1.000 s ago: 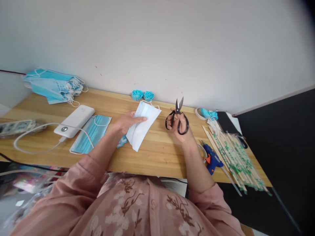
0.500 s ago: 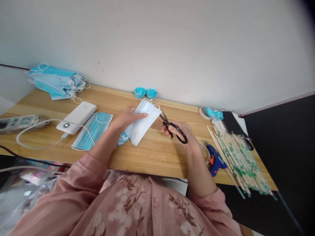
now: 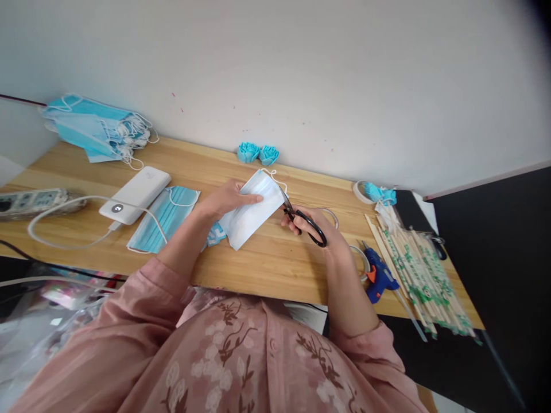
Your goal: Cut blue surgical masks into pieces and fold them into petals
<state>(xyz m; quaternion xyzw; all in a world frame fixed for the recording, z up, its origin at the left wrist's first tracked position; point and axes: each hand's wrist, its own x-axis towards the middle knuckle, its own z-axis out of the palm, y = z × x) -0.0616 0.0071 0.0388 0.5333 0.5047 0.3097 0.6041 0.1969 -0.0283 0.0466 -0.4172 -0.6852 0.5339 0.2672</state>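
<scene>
Two bare hands meet over a wooden desk [image 3: 267, 278] as scissors [image 3: 291, 214] reach the edge of a white-faced mask [image 3: 252, 218], seen from my remote post. A second ago I saw the blades raised and parted, well away from it; now they sit against its upper right corner, near the foot of the ear loop [image 3: 282, 183]. I judge that the work has passed from readying the tool to trimming at that corner, though I cannot tell whether anything is cut through.

The left hand [image 3: 230, 199] has the mask clamped, thumb on its pale face and fingers behind, holding it tilted above the desk's middle. The right hand [image 3: 316, 225] is closed around the black handles. Whether the blades are fully together, I cannot make out.

Behind the mask, two blue fabric rosettes [image 3: 248, 152] sit side by side near the wall. To the left lies a pleated blue mask [image 3: 163, 221], beside a white power bank [image 3: 135, 195]; to the right, a blue glue gun [image 3: 379, 279] rests near wrapped sticks [image 3: 426, 281].
</scene>
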